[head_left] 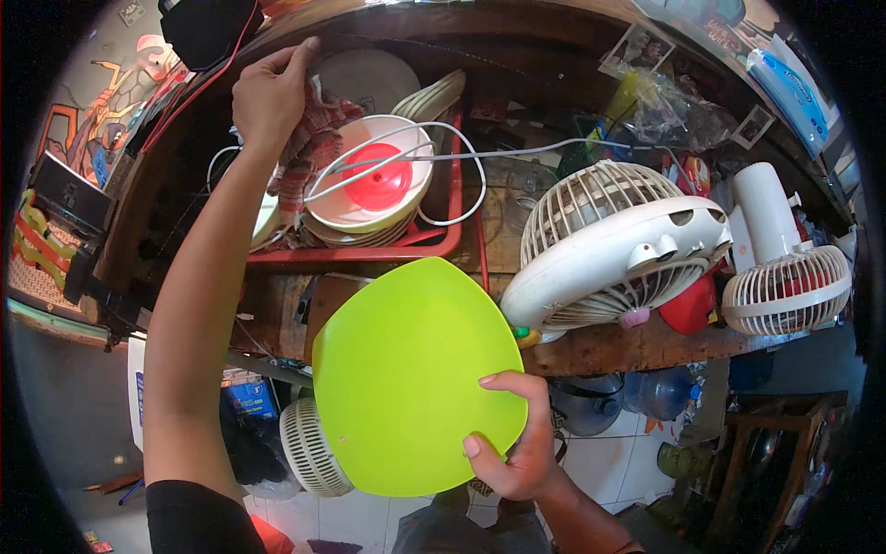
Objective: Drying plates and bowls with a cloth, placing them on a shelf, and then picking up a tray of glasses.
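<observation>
My right hand [512,443] grips the lower right edge of a lime-green plate [415,369], squarish with rounded corners, thumb and fingers over its face. At the upper left my left hand [269,102] is closed, its fingertips together at the back; what they hold, if anything, I cannot make out. Beside that hand a red checkered cloth [323,118] drapes down into a red tray [369,251]. Next to the cloth in the tray sits a white bowl [349,212] with a red round piece [378,177] inside, on stacked plates. A pale round plate [369,78] leans behind.
On the wooden table [600,355] a large white fan head [609,258] lies tilted, with a smaller white fan [784,286] to its right. A white cable [544,148] loops across the bowl. Water jugs [591,411] stand below, and another fan [314,448] sits at the lower left.
</observation>
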`<state>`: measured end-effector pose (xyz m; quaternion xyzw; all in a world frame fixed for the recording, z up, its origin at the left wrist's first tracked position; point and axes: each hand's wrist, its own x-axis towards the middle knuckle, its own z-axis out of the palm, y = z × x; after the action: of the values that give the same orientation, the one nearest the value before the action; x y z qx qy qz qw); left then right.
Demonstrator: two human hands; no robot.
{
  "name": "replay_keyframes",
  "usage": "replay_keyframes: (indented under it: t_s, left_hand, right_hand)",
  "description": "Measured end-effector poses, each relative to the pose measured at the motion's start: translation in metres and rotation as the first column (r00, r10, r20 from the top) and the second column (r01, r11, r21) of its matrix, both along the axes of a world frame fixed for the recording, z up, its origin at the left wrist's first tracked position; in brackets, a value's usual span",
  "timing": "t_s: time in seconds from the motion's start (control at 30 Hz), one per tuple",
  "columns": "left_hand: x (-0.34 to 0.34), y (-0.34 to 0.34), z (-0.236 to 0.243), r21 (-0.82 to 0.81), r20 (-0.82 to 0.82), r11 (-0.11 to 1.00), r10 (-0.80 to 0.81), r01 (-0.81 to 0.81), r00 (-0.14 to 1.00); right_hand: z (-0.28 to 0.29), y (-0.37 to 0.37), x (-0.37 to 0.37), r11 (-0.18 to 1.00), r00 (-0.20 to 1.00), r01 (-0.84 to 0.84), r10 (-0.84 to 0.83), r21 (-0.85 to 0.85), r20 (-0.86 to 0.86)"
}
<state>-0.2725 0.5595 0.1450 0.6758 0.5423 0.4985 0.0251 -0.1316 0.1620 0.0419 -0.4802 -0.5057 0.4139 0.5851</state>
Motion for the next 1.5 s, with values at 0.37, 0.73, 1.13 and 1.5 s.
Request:
replay_keyframes:
  t_s: [0.37,0.73,1.13,1.5]
  left_hand:
    - [0.0,-0.001,-0.007,0.342,-0.176,0.932,-0.064,0.122,0.982]
    - [0.003,0.01,-0.003,0.463,-0.154,0.864,-0.142,0.198,0.978]
    - [-0.004,0.015,-0.024,0.37,-0.378,0.921,0.028,0.123,0.925]
    - [0.012,-0.009,0.009,0.11,-0.862,0.723,-0.272,0.682,0.428]
  right_hand:
    - [-0.005,-0.004,0.003,0.998,0.999,0.024,-0.023,-0.051,0.025]
    - [-0.004,-0.001,0.004,0.999,0.999,0.011,-0.009,-0.049,0.042]
    - [-0.015,-0.009,0.001,0.999,0.999,0.01,-0.009,-0.038,0.03]
    - [-0.007,-0.003,0.002,0.994,1.0,-0.01,0.011,-0.107,0.006]
